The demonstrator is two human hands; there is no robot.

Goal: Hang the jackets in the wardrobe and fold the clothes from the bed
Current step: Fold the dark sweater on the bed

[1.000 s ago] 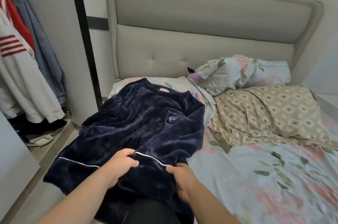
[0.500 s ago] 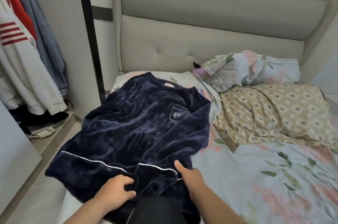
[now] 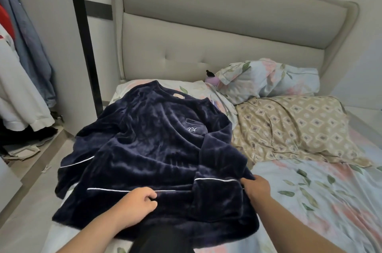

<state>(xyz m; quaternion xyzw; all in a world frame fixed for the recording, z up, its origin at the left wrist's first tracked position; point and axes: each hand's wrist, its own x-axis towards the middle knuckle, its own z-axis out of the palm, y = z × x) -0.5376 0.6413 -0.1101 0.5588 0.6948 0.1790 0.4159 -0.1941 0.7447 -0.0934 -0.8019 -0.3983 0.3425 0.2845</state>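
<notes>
A bedroom in a home: a bed (image 3: 60, 236) with a tall padded, button-tufted headboard (image 3: 206, 46) stands against a plain pale wall, made up with a floral sheet (image 3: 310, 201), a matching floral pillow (image 3: 268, 79) and, just beside it, a beige diamond-patterned pillow (image 3: 289, 128). A navy velvet top (image 3: 155, 145) lies spread on the near side of the mattress. Close by the bed on the left, an open wardrobe (image 3: 47, 25) holds hanging clothes, among them a blue denim jacket (image 3: 31, 56) and a white garment (image 3: 16, 91), with dark things heaped at its bottom above a light floor (image 3: 26, 201)
</notes>
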